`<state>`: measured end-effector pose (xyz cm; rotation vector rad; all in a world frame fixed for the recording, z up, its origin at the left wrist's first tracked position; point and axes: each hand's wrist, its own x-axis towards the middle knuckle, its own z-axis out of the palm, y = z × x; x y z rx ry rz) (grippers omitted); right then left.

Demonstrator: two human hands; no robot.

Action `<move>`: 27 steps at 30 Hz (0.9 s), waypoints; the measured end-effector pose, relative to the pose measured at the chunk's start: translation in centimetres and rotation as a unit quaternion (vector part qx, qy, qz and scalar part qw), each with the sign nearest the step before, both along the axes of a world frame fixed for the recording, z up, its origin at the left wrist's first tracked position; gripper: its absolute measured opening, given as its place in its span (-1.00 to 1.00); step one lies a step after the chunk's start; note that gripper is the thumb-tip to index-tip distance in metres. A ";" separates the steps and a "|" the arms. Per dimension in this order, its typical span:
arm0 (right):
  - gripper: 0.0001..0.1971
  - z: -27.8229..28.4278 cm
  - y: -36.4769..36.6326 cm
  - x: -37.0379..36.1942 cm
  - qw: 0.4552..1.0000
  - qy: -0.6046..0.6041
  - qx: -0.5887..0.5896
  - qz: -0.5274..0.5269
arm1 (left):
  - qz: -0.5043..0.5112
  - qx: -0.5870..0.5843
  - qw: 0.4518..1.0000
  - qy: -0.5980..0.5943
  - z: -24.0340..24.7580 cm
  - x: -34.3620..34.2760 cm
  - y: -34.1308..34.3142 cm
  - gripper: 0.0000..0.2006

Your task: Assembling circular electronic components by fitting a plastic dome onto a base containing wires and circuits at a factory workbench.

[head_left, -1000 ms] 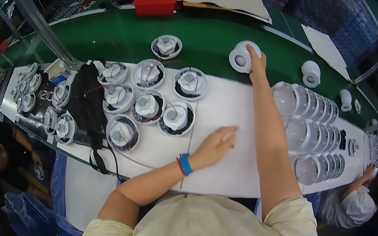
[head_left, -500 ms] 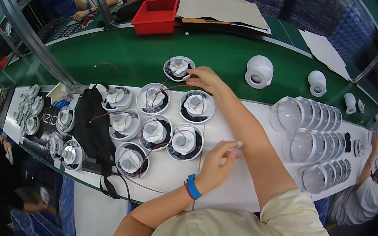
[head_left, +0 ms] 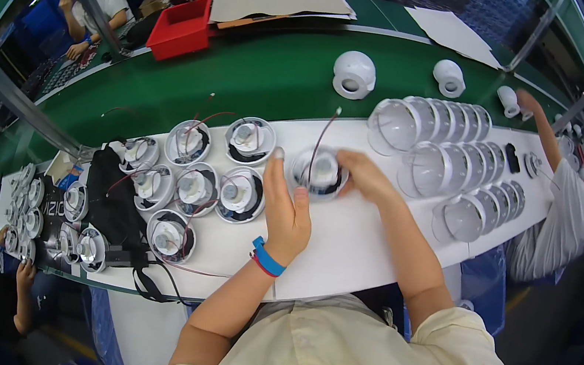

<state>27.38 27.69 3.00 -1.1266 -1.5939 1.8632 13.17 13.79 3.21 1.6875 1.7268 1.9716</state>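
My right hand grips the right rim of a round white housing with a grey centre piece and a red wire standing up from it. Motion blurs this housing and the fingers on it. On its left side my left hand is open, fingers stretched up and thumb apart, the thumb tip close to the housing's lower edge. Whether the thumb touches it I cannot tell. Just left of that hand, several similar housings lie open side up on the white tabletop, red wires trailing from some.
Rows of clear domes with white rings lie at right. White ball-shaped shells stand on the green belt beyond. A black bag lies left, a red bin at the back. A co-worker's arm reaches in at far right.
My right hand has brought the housing from the green belt back over the white table. My left hand has moved left and up beside it, fingers now straightened. The whole view has shifted.
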 end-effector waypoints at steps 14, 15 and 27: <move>-0.42 3.7 -2.0 13.3 0.618 -0.398 0.614 -0.288 | -0.086 0.125 0.960 0.235 3.0 3.7 -0.5 -0.51; -0.38 2.8 -1.8 14.1 0.698 -0.341 0.572 -0.264 | -0.075 0.123 0.961 0.237 2.8 3.6 -0.6 -0.53; 0.01 3.9 -7.4 14.2 0.941 -0.137 0.310 -0.004 | -0.038 0.116 0.978 0.170 2.7 3.3 -1.0 -0.78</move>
